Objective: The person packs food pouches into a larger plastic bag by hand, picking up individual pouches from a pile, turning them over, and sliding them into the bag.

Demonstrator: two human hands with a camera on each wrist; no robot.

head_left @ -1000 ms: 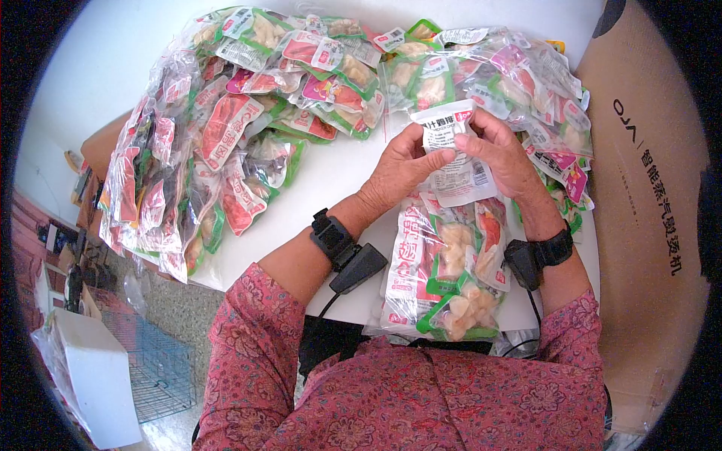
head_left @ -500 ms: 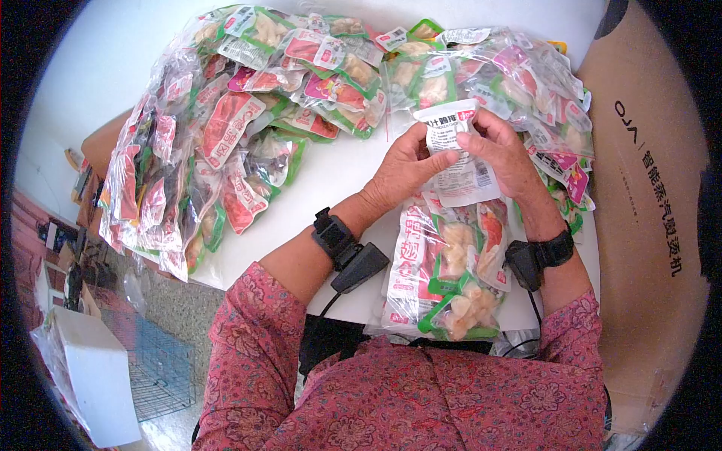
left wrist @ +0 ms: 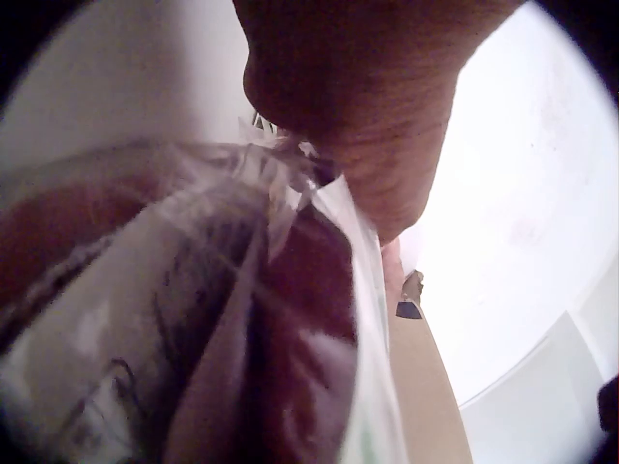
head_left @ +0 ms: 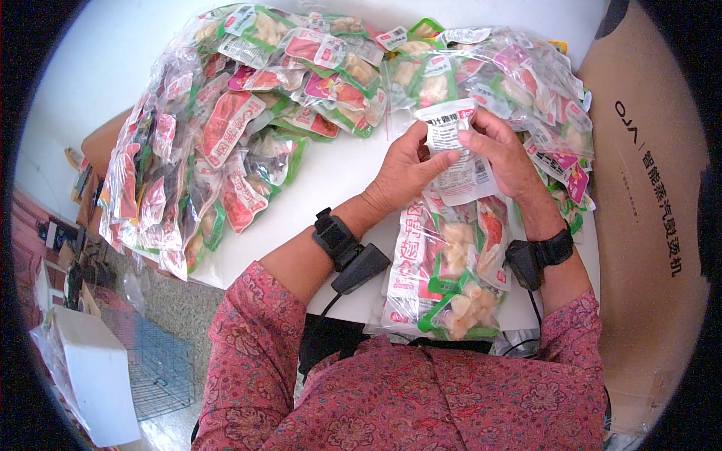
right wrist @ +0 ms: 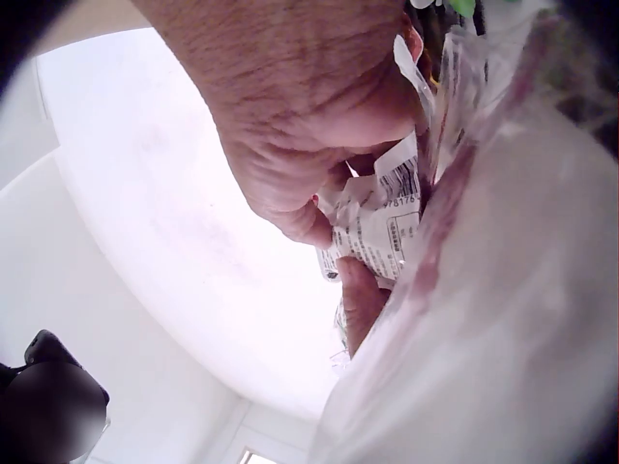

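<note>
Both hands hold up a small white printed packet in the head view, its label facing the person. The left hand pinches its left edge with the thumb across the front; the right hand grips its right side, thumb near the top. Below the packet lies a clear bag of packets at the table's near edge. In the right wrist view the right hand curls round the printed packet. The left hand fills the top of the left wrist view, its fingertips mostly hidden.
A large clear bag of packets covers the left and back of the white table. Another filled bag lies at the back right. A tall cardboard box stands along the right side. A wire cage is on the floor at left.
Between the hands the packet has tilted and shifted very slightly. Both hands keep their hold in nearly the same place.
</note>
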